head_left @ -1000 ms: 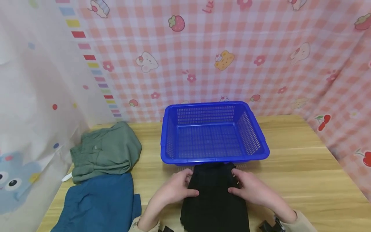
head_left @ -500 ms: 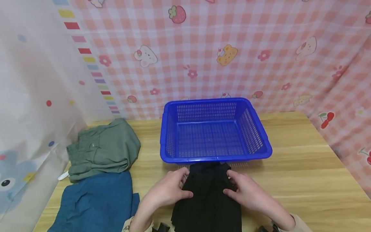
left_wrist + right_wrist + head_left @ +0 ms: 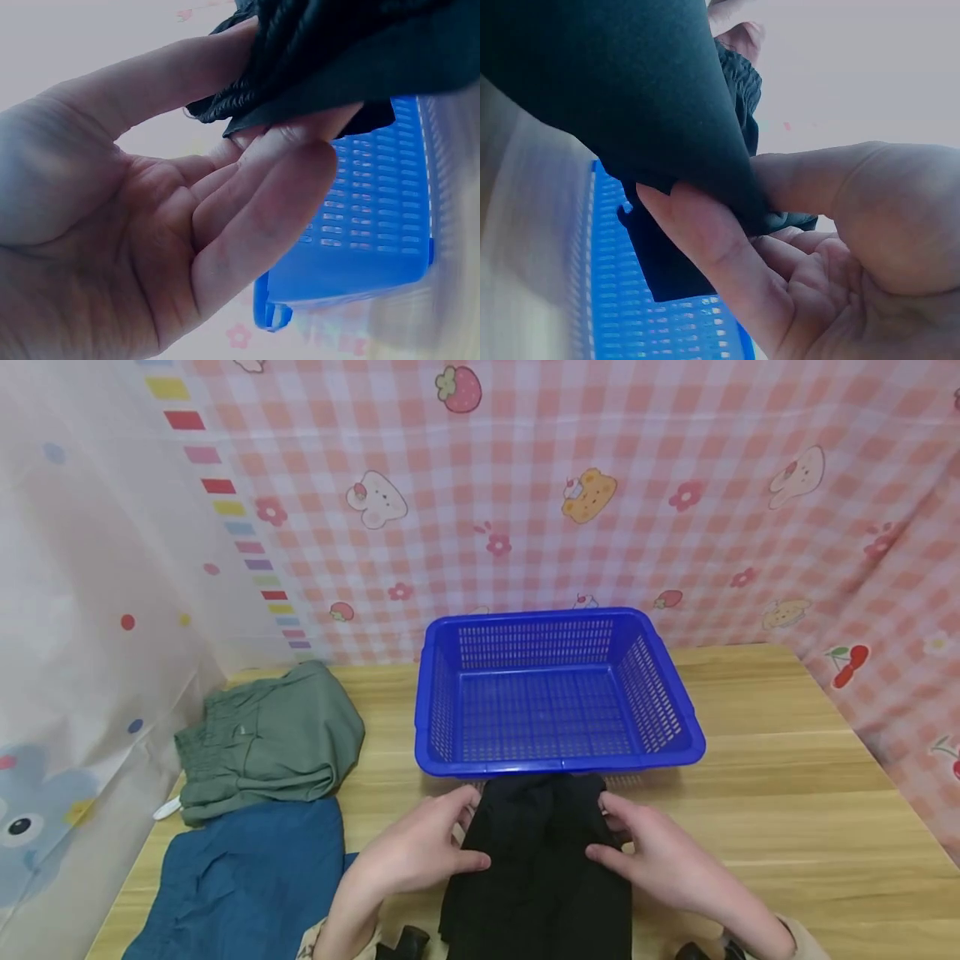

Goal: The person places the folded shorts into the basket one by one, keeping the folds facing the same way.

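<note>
At the lower centre of the frame, a matte black cloth garment (image 3: 540,868) with a gathered, ribbed edge is pinched at its sides by the left hand (image 3: 420,845) and right hand (image 3: 656,852), thumbs on top, fingers curled beneath. Just above it sits a rectangular, perforated blue plastic basket (image 3: 558,767) on a wood-grain table (image 3: 787,802); toward the lower left lie a rumpled green elastic-waisted garment (image 3: 273,739) and a creased dark-blue garment (image 3: 247,877).
</note>
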### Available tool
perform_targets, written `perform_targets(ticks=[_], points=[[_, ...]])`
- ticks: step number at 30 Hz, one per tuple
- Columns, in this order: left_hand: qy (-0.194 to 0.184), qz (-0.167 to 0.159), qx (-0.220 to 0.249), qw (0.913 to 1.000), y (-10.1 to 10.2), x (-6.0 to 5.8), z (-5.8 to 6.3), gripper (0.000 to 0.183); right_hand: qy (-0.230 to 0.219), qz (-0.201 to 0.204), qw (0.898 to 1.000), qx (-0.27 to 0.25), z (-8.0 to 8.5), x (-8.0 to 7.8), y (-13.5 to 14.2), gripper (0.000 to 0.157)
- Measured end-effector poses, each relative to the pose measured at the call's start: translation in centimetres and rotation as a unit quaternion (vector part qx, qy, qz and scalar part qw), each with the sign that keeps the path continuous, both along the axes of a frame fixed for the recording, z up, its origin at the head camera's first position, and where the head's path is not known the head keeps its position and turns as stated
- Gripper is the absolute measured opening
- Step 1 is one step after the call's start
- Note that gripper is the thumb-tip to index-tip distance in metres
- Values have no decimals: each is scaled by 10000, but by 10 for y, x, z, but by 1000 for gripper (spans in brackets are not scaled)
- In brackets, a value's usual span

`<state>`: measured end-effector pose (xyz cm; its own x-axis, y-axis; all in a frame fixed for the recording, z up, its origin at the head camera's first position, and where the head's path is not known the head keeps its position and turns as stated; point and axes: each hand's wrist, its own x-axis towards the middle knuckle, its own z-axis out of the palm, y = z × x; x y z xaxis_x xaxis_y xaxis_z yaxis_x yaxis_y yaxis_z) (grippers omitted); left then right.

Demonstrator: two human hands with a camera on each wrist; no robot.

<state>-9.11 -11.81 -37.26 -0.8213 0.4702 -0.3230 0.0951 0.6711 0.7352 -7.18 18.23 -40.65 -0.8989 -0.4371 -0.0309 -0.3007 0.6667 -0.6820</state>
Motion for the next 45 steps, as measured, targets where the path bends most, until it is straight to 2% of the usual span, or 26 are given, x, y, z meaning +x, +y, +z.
perform_targets(ticks=[6,11,16,20,22,25,27,29,33,37,40,43,45], points=[[-183,217,398,9988,-5,1,7,36,-120,-111,9988,-466,8,-2,9,38],[-339,403,1031,9933,-10,0,9,36,-258,-20,9875,-1557,13,-4,14,19],[-552,648,1696,9818,-13,-2,12,39,-224,-413,9737,-2227,16,-5,14,18],[-549,881,2036,9735,-14,-3,13,52,-47,-800,9621,-2608,16,-4,10,26],[-452,1044,2098,9711,-13,-3,14,54,108,-1145,9581,-2622,16,-3,7,14],[-402,1255,2387,9621,-11,-4,13,49,319,-1553,9520,-2620,16,-1,4,9],[-351,1355,2589,9557,-8,-3,12,47,383,-1628,9467,-2752,16,-1,3,6],[-362,1384,2837,9482,-6,-3,11,45,399,-1513,9412,-2993,16,-1,3,20],[-287,1629,2944,9413,0,-2,10,44,297,-1177,9314,-3430,16,-2,4,32],[-244,2089,2970,9315,3,-1,12,46,128,-737,9433,-3235,18,0,3,55],[-187,2325,2956,9264,3,-1,13,51,79,-594,9543,-2928,18,1,2,73],[-177,2388,2876,9273,3,-1,13,57,98,-663,9535,-2938,18,0,1,75],[-204,2378,2846,9285,4,-2,12,58,89,-768,9459,-3150,17,-1,1,74]])
